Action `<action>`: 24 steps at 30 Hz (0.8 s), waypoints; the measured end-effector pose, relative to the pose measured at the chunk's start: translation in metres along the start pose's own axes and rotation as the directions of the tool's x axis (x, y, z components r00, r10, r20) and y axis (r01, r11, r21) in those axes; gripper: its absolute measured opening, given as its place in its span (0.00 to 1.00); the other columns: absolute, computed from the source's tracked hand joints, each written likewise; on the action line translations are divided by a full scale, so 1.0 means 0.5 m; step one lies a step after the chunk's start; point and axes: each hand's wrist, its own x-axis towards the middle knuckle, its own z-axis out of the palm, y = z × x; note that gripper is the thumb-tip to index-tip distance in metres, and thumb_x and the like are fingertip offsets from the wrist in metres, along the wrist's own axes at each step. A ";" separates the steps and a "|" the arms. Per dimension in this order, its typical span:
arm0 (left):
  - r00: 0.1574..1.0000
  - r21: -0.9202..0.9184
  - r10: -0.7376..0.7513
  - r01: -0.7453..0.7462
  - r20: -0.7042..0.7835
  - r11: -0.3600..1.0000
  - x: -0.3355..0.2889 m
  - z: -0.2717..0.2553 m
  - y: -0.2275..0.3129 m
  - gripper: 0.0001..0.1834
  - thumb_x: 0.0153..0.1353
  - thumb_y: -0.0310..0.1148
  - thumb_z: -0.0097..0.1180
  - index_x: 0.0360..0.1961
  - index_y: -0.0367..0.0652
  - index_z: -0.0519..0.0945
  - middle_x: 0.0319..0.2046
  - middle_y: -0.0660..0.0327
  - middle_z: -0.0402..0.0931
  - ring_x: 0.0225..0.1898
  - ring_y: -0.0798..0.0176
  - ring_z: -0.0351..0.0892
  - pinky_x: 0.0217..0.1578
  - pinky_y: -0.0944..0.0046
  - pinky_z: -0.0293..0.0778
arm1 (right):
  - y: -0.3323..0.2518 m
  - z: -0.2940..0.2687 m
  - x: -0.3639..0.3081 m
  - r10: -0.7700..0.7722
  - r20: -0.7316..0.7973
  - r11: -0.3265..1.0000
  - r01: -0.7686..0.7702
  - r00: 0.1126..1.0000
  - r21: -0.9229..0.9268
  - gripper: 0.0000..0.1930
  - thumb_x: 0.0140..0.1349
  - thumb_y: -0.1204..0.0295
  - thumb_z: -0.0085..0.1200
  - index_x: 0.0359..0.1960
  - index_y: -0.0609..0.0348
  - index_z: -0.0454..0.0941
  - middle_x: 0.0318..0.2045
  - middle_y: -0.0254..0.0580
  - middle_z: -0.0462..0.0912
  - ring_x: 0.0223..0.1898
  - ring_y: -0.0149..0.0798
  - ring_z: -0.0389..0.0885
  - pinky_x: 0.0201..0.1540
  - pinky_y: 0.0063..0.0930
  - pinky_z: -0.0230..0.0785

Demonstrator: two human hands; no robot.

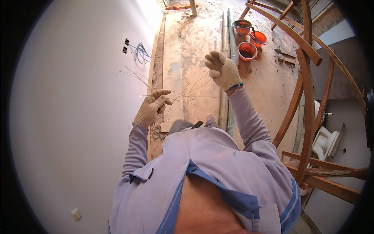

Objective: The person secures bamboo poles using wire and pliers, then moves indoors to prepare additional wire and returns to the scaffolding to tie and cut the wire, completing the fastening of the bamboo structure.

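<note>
My left hand (pixel 151 109), in a cream knitted work glove, is closed around a loose bunch of thin wires (pixel 139 79). The index finger points right, and strands fan out on both sides of the hand. Farther right and higher, my right hand (pixel 226 74) wears a matching glove with a blue cuff edge. Its fingers are bent, and one long strand runs from the left hand to its thumb, where it appears pinched; the exact contact is too fine to see. Both hands are in the air in front of my body, over the dusty floor (pixel 198 74).
A white wall (pixel 78 117) stands close on my left, with a coiled grey cable (pixel 142 54) hanging from it. Bamboo poles (pixel 232 43) lie along the floor. Orange buckets (pixel 247 51) stand beyond them. A wooden frame (pixel 307 109) and a white toilet (pixel 325 142) are at right.
</note>
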 end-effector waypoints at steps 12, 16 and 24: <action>0.998 -0.186 0.026 -0.014 0.061 0.982 0.528 -0.042 0.033 0.20 0.78 0.42 0.51 0.58 0.38 0.80 0.38 0.61 0.87 0.30 0.75 0.80 0.31 0.74 0.74 | -0.253 -0.025 0.348 -0.158 0.160 0.889 0.070 0.974 0.452 0.23 0.79 0.61 0.31 0.47 0.62 0.80 0.11 0.20 0.51 0.12 0.24 0.49 0.17 0.25 0.47; 0.993 -0.116 0.122 -0.122 -0.008 0.986 0.752 -0.079 0.113 0.24 0.79 0.51 0.48 0.52 0.41 0.83 0.41 0.62 0.86 0.39 0.71 0.81 0.43 0.67 0.77 | -0.382 0.008 0.464 -0.255 0.134 0.963 0.239 0.958 0.124 0.26 0.82 0.57 0.32 0.49 0.64 0.82 0.11 0.21 0.51 0.10 0.23 0.47 0.13 0.24 0.40; 0.948 -0.131 0.246 -0.223 0.204 0.966 1.207 -0.136 0.403 0.22 0.77 0.50 0.52 0.50 0.41 0.83 0.39 0.63 0.84 0.35 0.71 0.78 0.40 0.67 0.77 | -0.567 0.058 0.575 -0.614 -0.245 0.673 0.335 0.750 -0.659 0.23 0.83 0.59 0.38 0.49 0.63 0.83 0.13 0.19 0.54 0.12 0.19 0.48 0.15 0.23 0.39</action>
